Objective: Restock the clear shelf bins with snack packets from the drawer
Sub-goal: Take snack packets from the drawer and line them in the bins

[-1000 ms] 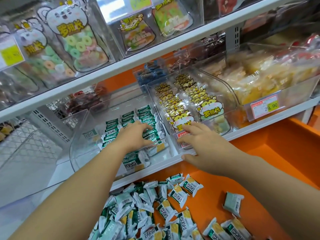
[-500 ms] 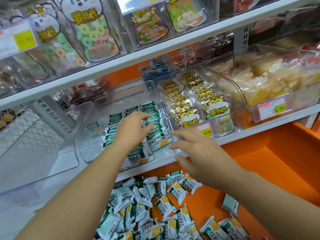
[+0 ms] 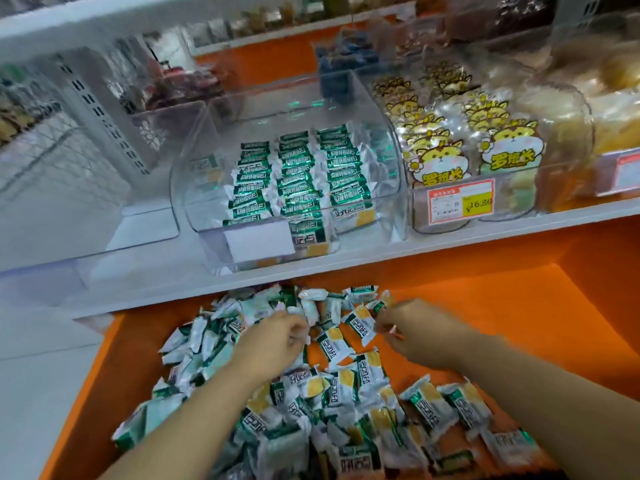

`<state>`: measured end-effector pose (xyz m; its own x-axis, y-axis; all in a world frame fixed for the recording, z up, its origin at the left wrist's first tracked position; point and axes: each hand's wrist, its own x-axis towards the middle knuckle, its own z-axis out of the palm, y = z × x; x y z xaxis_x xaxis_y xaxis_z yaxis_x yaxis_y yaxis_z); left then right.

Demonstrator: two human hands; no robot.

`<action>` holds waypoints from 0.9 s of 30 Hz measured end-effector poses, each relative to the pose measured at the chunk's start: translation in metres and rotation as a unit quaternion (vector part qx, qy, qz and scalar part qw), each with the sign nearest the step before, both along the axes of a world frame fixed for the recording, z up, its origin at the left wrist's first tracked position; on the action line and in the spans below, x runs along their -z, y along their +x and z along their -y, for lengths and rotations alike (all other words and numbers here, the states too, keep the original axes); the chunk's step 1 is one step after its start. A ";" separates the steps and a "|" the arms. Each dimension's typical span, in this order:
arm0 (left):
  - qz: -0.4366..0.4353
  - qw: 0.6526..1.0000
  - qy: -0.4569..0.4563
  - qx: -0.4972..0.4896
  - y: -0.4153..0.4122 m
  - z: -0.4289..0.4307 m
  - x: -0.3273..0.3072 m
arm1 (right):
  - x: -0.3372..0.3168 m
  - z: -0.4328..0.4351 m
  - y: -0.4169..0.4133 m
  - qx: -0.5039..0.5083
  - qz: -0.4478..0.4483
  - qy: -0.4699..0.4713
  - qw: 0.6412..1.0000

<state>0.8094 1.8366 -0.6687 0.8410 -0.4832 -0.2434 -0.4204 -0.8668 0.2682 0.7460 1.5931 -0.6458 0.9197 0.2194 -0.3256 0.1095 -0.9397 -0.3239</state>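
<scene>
A white store shelf (image 3: 381,252) runs across my view, and on it stands the clear bin (image 3: 393,188) I use as my reference. Inside it, three neat rows of green packets (image 3: 298,174) stand on edge, with free room behind them toward the bin's back. Right of the bin stand cartoon-printed bags (image 3: 443,161) in a neighbouring bin.

Below the bin and nearer to me, the orange drawer (image 3: 526,306) is pulled out, and a loose heap of snack packets (image 3: 332,393) covers its floor. Both of my hands are down in that heap. My left hand (image 3: 273,344) curls its fingers over packets under the bin's middle; my right hand (image 3: 426,336) bunches its fingertips at a packet's edge below the bin's right wall. The blur keeps me from telling whether either hand actually grasps anything.

I judge this as the gathering step. To do it well, I would collect several packets facing one way and square them before lifting, so they slot in behind the rows without toppling them.
</scene>
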 end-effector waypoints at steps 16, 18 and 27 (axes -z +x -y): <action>-0.224 0.972 0.064 0.000 0.012 -0.018 0.103 | 0.133 -0.031 0.030 -0.047 -0.192 -0.037 0.980; -0.238 0.968 0.078 0.008 0.008 -0.015 0.107 | 0.142 -0.036 0.028 -0.072 -0.205 -0.062 0.974; -0.210 0.974 0.087 -0.013 0.007 -0.012 0.116 | 0.165 -0.034 0.036 -0.021 -0.178 -0.142 0.973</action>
